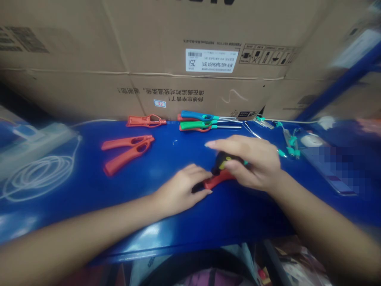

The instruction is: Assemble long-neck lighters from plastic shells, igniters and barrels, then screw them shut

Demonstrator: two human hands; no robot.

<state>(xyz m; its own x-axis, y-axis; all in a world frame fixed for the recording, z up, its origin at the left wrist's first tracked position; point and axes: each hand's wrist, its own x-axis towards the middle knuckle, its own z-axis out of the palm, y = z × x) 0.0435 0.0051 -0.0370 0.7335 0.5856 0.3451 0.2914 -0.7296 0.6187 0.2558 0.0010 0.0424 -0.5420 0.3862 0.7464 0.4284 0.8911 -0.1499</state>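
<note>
On the blue table [166, 222] both my hands meet over a red lighter handle shell [216, 179]. My left hand [181, 188] is closed on its near end, fingers curled round it. Over the far end, my right hand [248, 161] presses a small black and yellow part [222, 161] onto the shell, forefinger stretched out above. Two empty red handle shells [126, 153] lie to the left, and a third red shell [145, 120] lies farther back. Finished blue, green and red lighters [205, 121] with metal tubes lie at the back centre.
Large cardboard boxes [178, 59] wall off the back of the table. A coiled white cable [38, 174] and a white box lie at the left. Small teal and metal parts [290, 141] are scattered at the right beside a flat pixelated object [333, 167].
</note>
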